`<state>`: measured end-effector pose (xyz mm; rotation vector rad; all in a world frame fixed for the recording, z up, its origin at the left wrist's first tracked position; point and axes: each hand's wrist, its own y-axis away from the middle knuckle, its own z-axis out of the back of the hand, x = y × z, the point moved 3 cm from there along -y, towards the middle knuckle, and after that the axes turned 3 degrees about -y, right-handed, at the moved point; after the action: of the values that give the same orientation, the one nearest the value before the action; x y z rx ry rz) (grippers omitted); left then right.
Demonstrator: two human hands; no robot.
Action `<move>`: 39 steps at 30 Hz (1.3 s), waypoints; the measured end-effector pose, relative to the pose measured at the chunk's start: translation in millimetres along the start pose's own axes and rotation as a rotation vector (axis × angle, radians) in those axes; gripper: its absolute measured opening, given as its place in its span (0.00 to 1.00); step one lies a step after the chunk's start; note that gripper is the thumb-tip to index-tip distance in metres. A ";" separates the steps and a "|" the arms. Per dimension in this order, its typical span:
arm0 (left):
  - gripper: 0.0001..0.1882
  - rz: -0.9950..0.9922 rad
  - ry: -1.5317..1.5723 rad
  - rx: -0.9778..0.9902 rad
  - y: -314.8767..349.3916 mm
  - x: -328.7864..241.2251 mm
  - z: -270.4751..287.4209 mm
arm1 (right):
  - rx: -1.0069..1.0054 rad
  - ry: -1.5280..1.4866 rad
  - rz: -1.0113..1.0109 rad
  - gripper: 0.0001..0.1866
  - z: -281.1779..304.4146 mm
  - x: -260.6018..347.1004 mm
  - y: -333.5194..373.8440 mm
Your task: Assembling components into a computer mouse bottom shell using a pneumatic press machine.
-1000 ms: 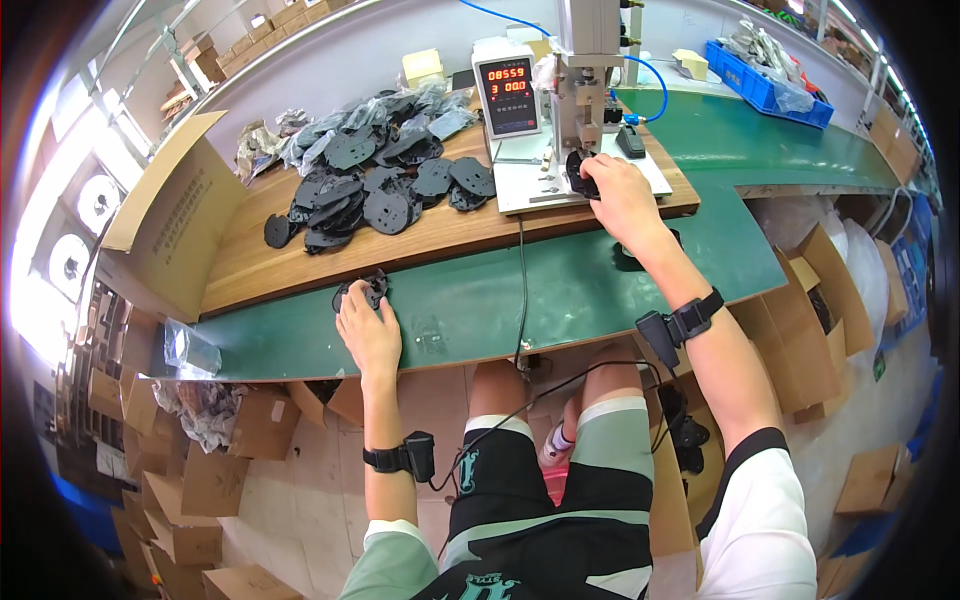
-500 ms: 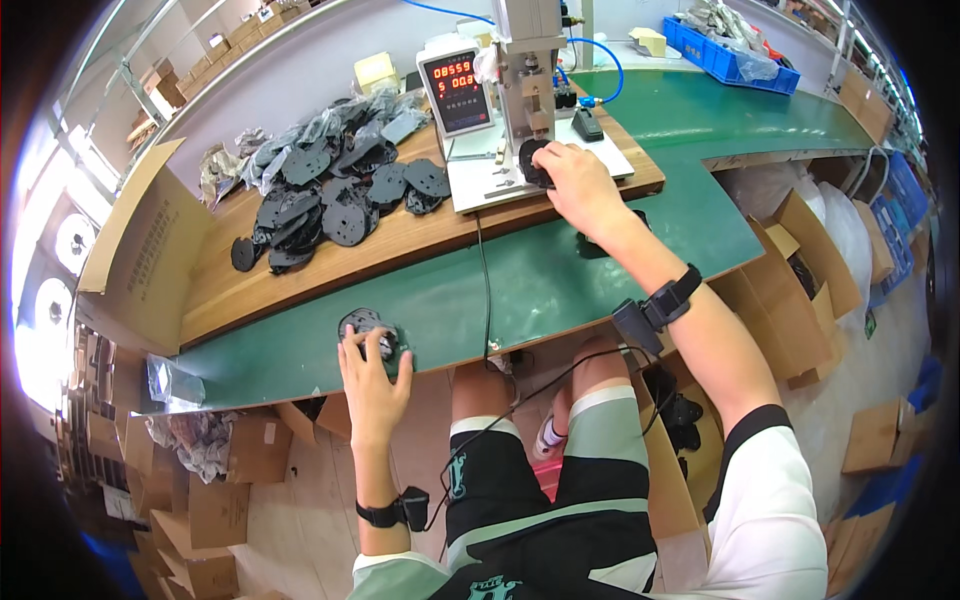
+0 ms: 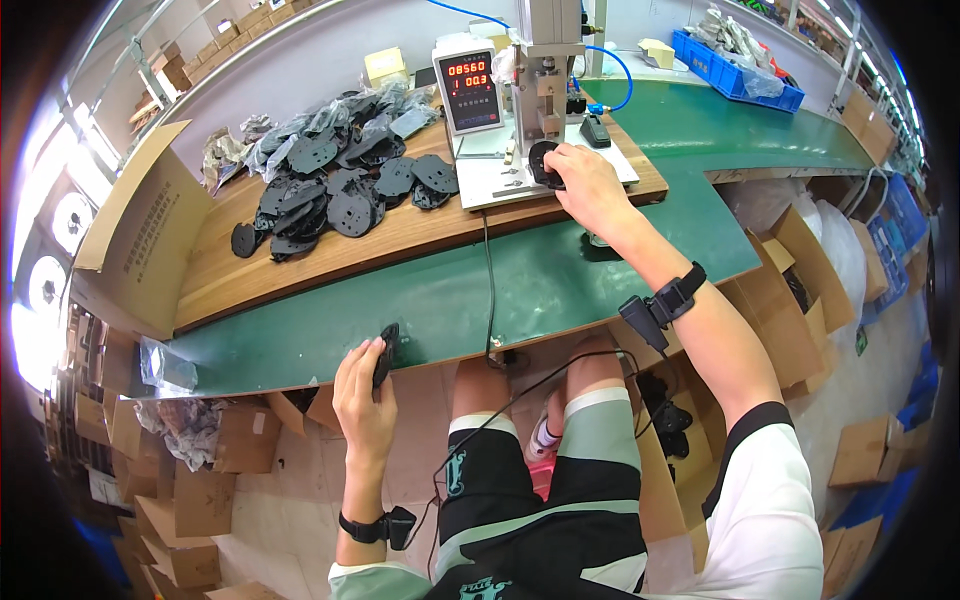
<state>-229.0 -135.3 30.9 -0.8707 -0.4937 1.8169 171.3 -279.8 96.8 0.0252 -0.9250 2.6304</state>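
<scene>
Tipped up from lying flat since the earlier frame, a black disc [image 3: 387, 355] is now pinched in my left grip [image 3: 364, 398] by the near edge of the green desk [image 3: 300, 325]. Below, on the near left, open cartons [image 3: 245, 437] crowd the pale floor [image 3: 290, 512]. Farther in, my right grip [image 3: 590, 184] pinches another black disc [image 3: 543, 165] at the foot of the metal press [image 3: 548, 105], over its white base [image 3: 490, 192]. That base stands on a wooden board [image 3: 217, 280], a pile of dark discs [image 3: 350, 210] to its left. Beyond, a blue crate [image 3: 728, 81] of crumpled plastic sits far right, and boxes [image 3: 246, 32] are stacked past the pale wall [image 3: 335, 55], far left.
</scene>
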 end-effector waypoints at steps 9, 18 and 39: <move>0.26 -0.258 0.107 -0.137 -110.1 -81.6 -14.2 | -0.314 -0.028 0.238 0.14 46.8 27.5 32.1; 0.25 -0.614 -0.055 0.113 -195.7 -103.1 -177.9 | -0.324 -0.049 -0.064 0.26 104.9 82.9 218.5; 0.25 -0.555 -0.017 0.207 -217.0 -118.4 -237.2 | -0.269 -0.067 -0.903 0.21 18.2 37.0 446.0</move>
<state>110.3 -171.1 62.3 -0.5101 -0.4890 1.3356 -13.3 -602.5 -153.1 0.3718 -0.9771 1.6750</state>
